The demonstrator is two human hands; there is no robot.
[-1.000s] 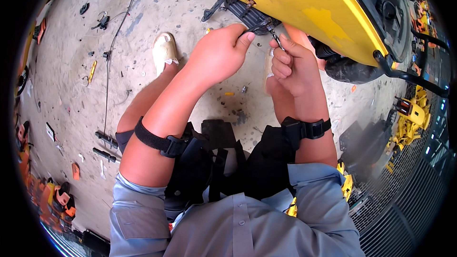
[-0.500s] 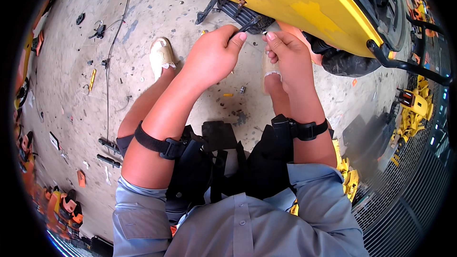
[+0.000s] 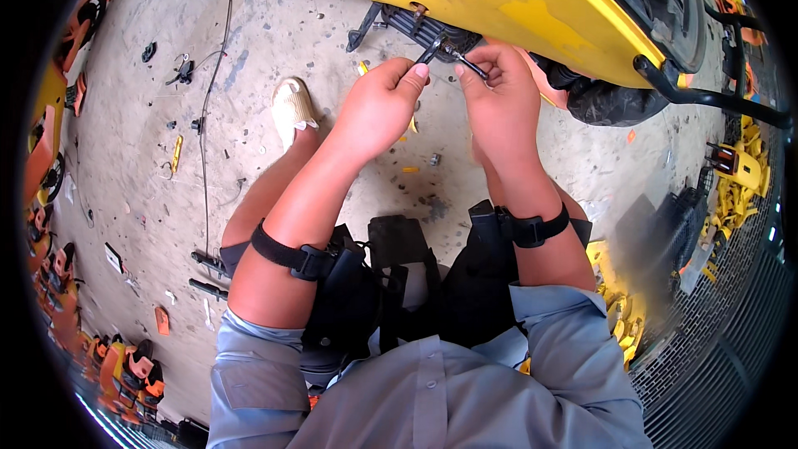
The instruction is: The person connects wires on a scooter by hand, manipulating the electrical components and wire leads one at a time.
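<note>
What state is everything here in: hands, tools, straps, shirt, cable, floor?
Left hand: closed around a shiny tool
Right hand: pinching a dark rod
Shiny tool: held, slanted
Dark rod: held, slanted
Left forearm strap: buckled
Right forearm strap: fastened
Shirt: buttoned where visible
Floor: littered
Black cable: stretched along the floor

The floor is a pale grey concrete surface [image 3: 150, 224], with many dark stains and small debris. Toward the right rim stands a dark grey, ribbed metal surface [image 3: 740, 308]; whether it is a wall or a shutter, I cannot tell. Bluish-white light strips [image 3: 104, 424] shine at the lower left edge, and daylight-like brightness covers the floor.
</note>
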